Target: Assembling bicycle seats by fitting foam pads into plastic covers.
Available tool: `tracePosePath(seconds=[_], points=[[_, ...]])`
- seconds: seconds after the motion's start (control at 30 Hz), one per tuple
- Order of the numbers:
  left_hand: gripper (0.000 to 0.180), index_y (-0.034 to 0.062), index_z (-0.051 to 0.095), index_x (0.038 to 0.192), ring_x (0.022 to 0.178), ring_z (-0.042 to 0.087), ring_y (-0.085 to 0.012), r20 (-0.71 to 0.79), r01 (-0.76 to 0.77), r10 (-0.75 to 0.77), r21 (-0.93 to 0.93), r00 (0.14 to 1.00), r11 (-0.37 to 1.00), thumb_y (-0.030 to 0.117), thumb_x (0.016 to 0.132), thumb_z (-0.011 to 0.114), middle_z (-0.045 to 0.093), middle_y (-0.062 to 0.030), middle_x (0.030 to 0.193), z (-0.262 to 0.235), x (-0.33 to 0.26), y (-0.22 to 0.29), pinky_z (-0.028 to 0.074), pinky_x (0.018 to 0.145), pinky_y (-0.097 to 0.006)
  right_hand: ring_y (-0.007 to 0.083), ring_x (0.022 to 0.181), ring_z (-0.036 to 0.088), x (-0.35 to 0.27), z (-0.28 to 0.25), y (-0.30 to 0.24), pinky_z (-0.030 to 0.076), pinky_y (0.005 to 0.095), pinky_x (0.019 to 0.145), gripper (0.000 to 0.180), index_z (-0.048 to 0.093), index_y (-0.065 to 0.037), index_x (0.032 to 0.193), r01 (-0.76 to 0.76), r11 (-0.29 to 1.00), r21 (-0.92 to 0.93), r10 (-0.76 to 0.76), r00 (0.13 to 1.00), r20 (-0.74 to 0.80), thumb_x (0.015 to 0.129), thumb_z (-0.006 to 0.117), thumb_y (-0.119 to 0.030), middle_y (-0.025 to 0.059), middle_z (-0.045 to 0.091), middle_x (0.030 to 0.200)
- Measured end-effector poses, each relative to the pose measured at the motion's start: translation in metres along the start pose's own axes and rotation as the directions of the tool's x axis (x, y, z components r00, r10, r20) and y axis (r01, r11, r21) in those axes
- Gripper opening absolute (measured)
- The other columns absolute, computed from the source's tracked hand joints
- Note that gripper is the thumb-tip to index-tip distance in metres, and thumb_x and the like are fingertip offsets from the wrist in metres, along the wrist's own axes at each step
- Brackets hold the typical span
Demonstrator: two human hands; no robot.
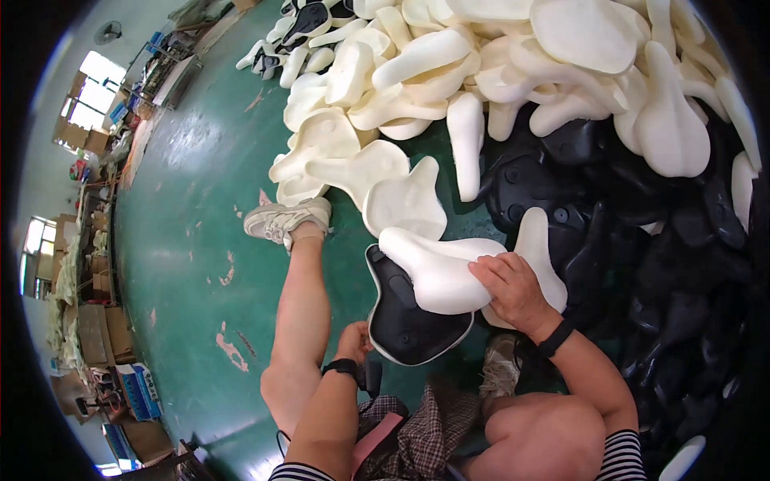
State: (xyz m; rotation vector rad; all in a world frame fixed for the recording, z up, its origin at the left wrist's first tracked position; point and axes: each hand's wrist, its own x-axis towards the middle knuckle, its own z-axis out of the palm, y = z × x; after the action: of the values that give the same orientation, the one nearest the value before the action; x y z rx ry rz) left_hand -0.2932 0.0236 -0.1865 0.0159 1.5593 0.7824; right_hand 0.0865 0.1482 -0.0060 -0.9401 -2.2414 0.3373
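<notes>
My right hand (517,293) is closed on the wide end of a white foam saddle pad (441,272), fingers over its upper side. This pad overlaps a bike saddle (407,321) with its black underside up and a thin white foam rim around it. At that saddle's left edge, my left hand (353,343) grips the rim; some of its fingers are hidden. Another white foam pad (536,256) lies partly behind my right hand. Just beyond the held pad, a loose foam pad (405,200) rests on the floor.
A large heap of white foam pads (449,64) rises at the far side. Black saddle shells (682,280) are piled on the right. My outstretched leg (301,313) crosses the green floor (192,264). Cardboard boxes (96,337) line the left wall.
</notes>
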Motion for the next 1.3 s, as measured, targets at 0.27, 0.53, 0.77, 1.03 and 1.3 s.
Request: tracePosePath(seconds=[0.27,0.53,0.77,1.03,1.3], points=[[0.047,0.0073,0.053,0.129,0.112,0.057,-0.0278,0.082,-0.486,0.488,0.325,0.869,0.811,0.036,0.092,0.051,0.059,-0.0115,0.125,-0.028,0.039,-0.063,0.047,0.094,-0.041,0.0286,0.091,0.053,-0.004,-0.003,-0.010,0.047,0.0377,0.080,0.052,0.060,-0.006,0.117,-0.001,1.000,0.008,0.001,1.000,0.003,0.065,0.059,0.000,0.0092,0.058,0.108],[0.037,0.0141,0.063,0.092,0.043,0.049,-0.0200,0.139,0.133,-0.134,0.016,0.981,0.991,0.046,0.094,0.044,0.063,-0.0054,0.069,0.057,-0.045,-0.045,0.036,0.036,-0.029,0.0295,0.091,0.052,-0.016,-0.038,-0.022,0.046,0.0375,0.083,0.058,0.057,-0.004,0.120,-0.032,0.998,0.048,0.026,0.992,0.122,0.062,0.062,0.000,0.0106,0.058,0.109],[0.030,0.0077,0.062,0.095,0.043,0.045,-0.0149,0.384,0.368,-0.303,-0.107,0.872,0.924,0.036,0.092,0.053,0.058,-0.0043,0.064,0.015,-0.011,-0.063,0.034,0.038,-0.024,0.0300,0.090,0.051,-0.018,-0.025,-0.040,0.045,0.0379,0.082,0.062,0.053,-0.006,0.125,-0.017,0.999,0.050,0.013,0.996,0.091,0.063,0.063,0.001,0.0108,0.056,0.109],[0.047,-0.0071,0.046,0.120,0.095,0.063,-0.0420,0.222,0.261,-0.298,0.178,0.928,0.949,0.002,0.074,0.047,0.059,-0.0237,0.111,0.057,-0.123,0.004,0.055,0.084,-0.052,0.0300,0.089,0.052,-0.018,-0.069,-0.048,0.046,0.0386,0.081,0.066,0.052,-0.006,0.125,-0.043,0.998,0.035,0.037,0.986,0.160,0.062,0.072,-0.006,0.0099,0.058,0.106],[0.037,0.0077,0.050,0.120,0.086,0.065,-0.0349,0.664,-0.155,0.324,-0.302,0.673,0.941,0.017,0.084,0.056,0.062,-0.0123,0.106,0.161,-0.295,0.139,0.059,0.061,-0.049,0.0317,0.090,0.058,0.085,-0.153,-0.056,0.049,0.0421,0.075,0.057,0.053,-0.003,0.123,0.167,0.965,-0.204,-0.197,0.971,-0.135,0.069,0.066,-0.018,0.0120,0.061,0.095]])
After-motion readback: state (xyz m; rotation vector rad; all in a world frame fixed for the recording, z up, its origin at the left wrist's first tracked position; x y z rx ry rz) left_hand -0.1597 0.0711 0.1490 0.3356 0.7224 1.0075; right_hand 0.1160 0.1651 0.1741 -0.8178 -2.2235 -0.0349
